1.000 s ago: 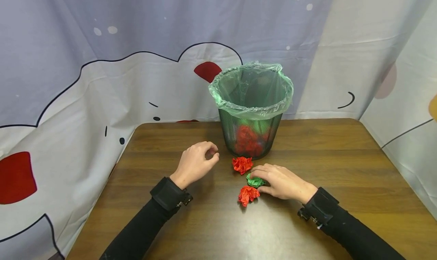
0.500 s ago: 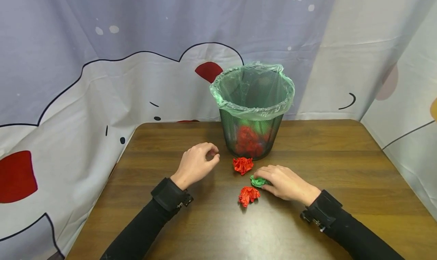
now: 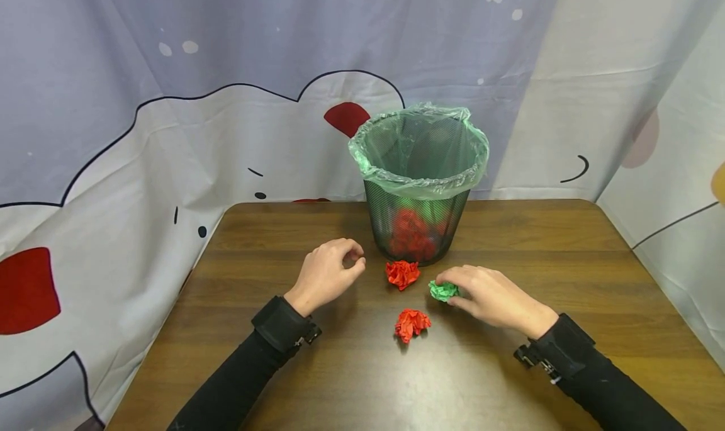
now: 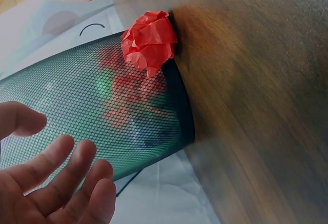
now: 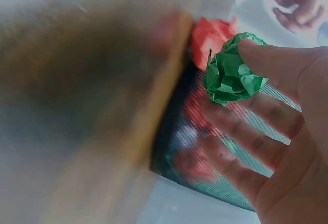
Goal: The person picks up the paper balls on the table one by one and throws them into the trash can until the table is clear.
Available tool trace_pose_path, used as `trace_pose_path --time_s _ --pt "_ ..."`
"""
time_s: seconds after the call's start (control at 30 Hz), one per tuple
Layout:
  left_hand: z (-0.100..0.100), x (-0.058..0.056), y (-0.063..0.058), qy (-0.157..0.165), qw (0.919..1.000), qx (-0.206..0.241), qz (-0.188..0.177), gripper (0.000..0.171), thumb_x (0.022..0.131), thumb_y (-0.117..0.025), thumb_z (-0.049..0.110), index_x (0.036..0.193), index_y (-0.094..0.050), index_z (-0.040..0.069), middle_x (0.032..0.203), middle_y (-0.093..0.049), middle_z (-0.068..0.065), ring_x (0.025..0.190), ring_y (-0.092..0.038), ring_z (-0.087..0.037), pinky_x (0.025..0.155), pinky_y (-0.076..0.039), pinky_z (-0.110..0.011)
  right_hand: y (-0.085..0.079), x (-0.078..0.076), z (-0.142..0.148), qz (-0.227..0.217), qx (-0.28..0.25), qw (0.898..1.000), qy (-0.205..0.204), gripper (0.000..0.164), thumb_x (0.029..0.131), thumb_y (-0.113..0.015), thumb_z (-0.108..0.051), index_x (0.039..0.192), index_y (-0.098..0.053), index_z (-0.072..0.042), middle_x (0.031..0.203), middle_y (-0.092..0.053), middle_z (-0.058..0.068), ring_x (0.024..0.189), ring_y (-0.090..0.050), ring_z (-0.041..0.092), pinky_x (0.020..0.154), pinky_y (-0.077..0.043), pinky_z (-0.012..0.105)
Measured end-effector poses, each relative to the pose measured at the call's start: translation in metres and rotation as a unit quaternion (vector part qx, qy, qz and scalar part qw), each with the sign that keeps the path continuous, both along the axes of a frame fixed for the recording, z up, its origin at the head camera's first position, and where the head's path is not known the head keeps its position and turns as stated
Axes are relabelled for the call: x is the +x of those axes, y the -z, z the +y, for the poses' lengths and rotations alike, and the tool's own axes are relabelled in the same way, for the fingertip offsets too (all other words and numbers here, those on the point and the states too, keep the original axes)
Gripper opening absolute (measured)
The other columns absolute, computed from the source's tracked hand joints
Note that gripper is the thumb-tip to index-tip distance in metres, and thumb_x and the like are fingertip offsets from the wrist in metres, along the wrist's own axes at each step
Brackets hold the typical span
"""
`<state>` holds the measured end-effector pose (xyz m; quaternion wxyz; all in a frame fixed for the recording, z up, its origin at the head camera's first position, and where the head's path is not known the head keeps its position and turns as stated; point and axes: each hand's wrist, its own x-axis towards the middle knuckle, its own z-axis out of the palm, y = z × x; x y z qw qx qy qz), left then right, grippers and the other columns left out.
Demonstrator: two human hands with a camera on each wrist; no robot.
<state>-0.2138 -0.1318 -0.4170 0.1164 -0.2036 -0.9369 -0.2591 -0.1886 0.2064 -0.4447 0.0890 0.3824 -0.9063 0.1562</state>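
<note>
My right hand (image 3: 493,296) pinches a crumpled green paper ball (image 3: 443,291) between thumb and fingers; in the right wrist view the green ball (image 5: 233,70) sits at the fingertips, off the table. To the left, my left hand (image 3: 328,274) hovers with loosely curled fingers and holds nothing. In the left wrist view its fingers (image 4: 82,157) are apart, in front of the mesh bin. One red paper ball (image 3: 403,274) lies at the foot of the bin. Another red paper ball (image 3: 412,324) lies closer to me on the table.
A black mesh bin (image 3: 419,223) with a green plastic liner (image 3: 419,185) stands at the back of the wooden table (image 3: 283,242). Red and green crumpled paper shows through its mesh. A patterned curtain (image 3: 226,135) hangs behind the table.
My right hand has lifted the green paper ball off the table and drawn it to the right, away from the two red balls. My left hand has hardly moved.
</note>
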Motion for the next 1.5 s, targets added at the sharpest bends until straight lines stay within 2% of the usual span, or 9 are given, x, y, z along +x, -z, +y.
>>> trace_pose_path --time_s 0.23,0.5,0.73,0.93,1.2,1.37,1.5 --pt "0.002 0.001 0.002 -0.001 1.0000 -0.006 0.003 0.012 0.091 -0.066 0.030 0.097 -0.071 0.021 0.093 -0.069 0.007 0.087 -0.067 -0.015 0.072 -0.053 -0.036 -0.038 0.001 0.013 0.025 -0.013 1.000 0.010 0.043 0.083 -0.083 -0.020 0.123 -0.067 -0.021 0.113 -0.069 -0.010 0.101 -0.066 0.009 0.084 -0.057 0.037" --pt "0.002 0.002 0.003 -0.001 0.9999 -0.014 0.003 0.011 0.091 -0.067 0.030 0.096 -0.071 0.022 0.092 -0.068 0.009 0.085 -0.064 -0.010 0.072 -0.053 -0.035 -0.085 -0.002 0.026 0.082 -0.030 0.996 -0.001 0.045 0.080 -0.084 -0.014 0.122 -0.068 -0.018 0.111 -0.070 -0.008 0.099 -0.068 0.012 0.081 -0.056 0.040" --pt "0.003 0.002 0.006 0.005 0.9998 -0.017 -0.002 0.012 0.091 -0.066 0.030 0.097 -0.071 0.021 0.092 -0.069 0.007 0.087 -0.067 -0.015 0.073 -0.053 -0.036 -0.122 -0.001 0.032 0.087 -0.022 0.996 0.007 0.045 0.083 -0.082 -0.015 0.125 -0.066 -0.020 0.112 -0.070 -0.009 0.099 -0.067 0.010 0.081 -0.055 0.038" --pt "0.004 0.003 0.007 0.007 0.9998 -0.017 -0.003 0.012 0.092 -0.066 0.031 0.096 -0.071 0.021 0.093 -0.070 0.005 0.085 -0.064 -0.011 0.072 -0.053 -0.034 -0.151 -0.002 0.034 0.113 -0.018 0.993 0.015 0.048 0.082 -0.082 -0.017 0.127 -0.066 -0.019 0.110 -0.072 -0.006 0.097 -0.068 0.010 0.080 -0.055 0.038" --pt "0.005 0.005 0.007 0.006 0.9998 -0.020 -0.005 0.012 0.092 -0.065 0.031 0.096 -0.072 0.022 0.091 -0.068 0.009 0.083 -0.063 -0.009 0.071 -0.053 -0.034 -0.190 -0.003 0.035 0.142 -0.017 0.989 0.032 0.048 0.084 -0.080 -0.019 0.130 -0.064 -0.022 0.105 -0.072 -0.006 0.087 -0.066 0.006 0.067 -0.049 0.032" --pt "0.005 0.006 0.009 0.011 0.9997 -0.016 -0.012 0.011 0.092 -0.065 0.030 0.096 -0.072 0.022 0.092 -0.070 0.005 0.084 -0.066 -0.015 0.071 -0.052 -0.035 -0.211 -0.010 0.032 0.166 -0.025 0.985 0.027 0.047 0.084 -0.080 -0.018 0.129 -0.066 -0.019 0.102 -0.073 -0.003 0.084 -0.063 0.006 0.062 -0.042 0.022" --pt "0.006 0.008 0.011 0.017 0.9996 -0.015 -0.017 0.011 0.092 -0.065 0.030 0.095 -0.071 0.022 0.092 -0.070 0.004 0.084 -0.066 -0.016 0.070 -0.051 -0.035 -0.225 -0.018 0.030 0.162 -0.027 0.986 0.032 0.046 0.086 -0.079 -0.019 0.129 -0.065 -0.019 0.101 -0.073 -0.002 0.084 -0.063 0.007 0.062 -0.039 0.019"
